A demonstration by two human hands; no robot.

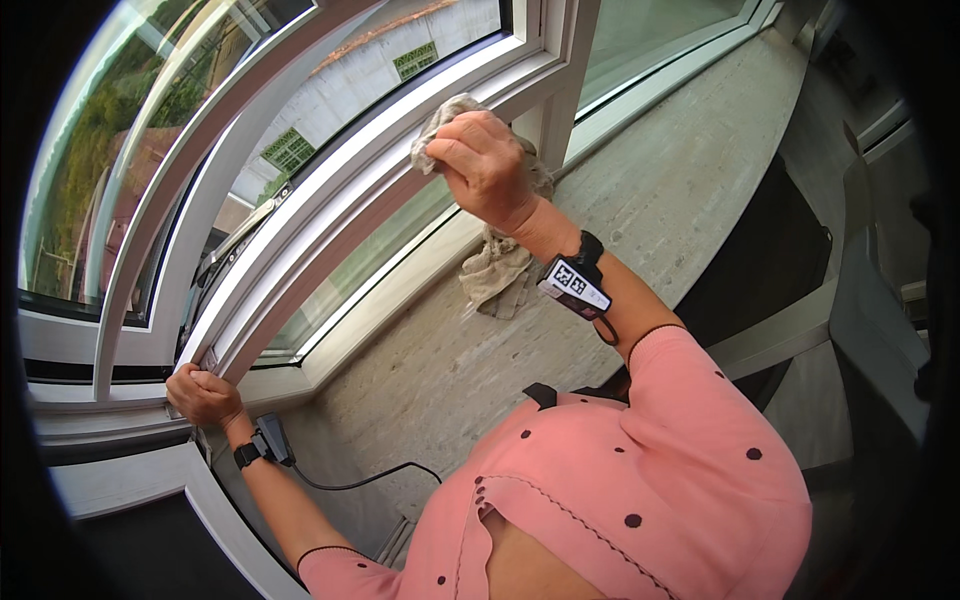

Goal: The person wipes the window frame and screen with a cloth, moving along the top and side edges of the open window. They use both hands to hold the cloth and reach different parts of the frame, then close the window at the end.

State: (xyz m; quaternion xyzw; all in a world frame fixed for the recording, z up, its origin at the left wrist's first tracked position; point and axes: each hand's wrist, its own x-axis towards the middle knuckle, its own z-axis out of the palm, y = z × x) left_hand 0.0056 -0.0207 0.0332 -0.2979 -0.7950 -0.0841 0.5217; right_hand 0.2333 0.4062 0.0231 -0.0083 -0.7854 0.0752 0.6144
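Note:
My right hand is closed on a crumpled, pale grey-beige rag, which bunches out past the fingers. It presses the rag to the upper part of a white window frame. At the lower left, my left hand curls round the bottom corner of that same frame. A second rag, also grey-beige and rumpled, lies on the grey stone ledge below my right wrist. Part of this second rag is hidden behind the right hand and wrist.
An outward-opened window sash with a curved-looking white frame stands at the left. A metal stay arm links near it. A grey chair-like frame stands at the right. A black cable runs from my left wrist device toward my body.

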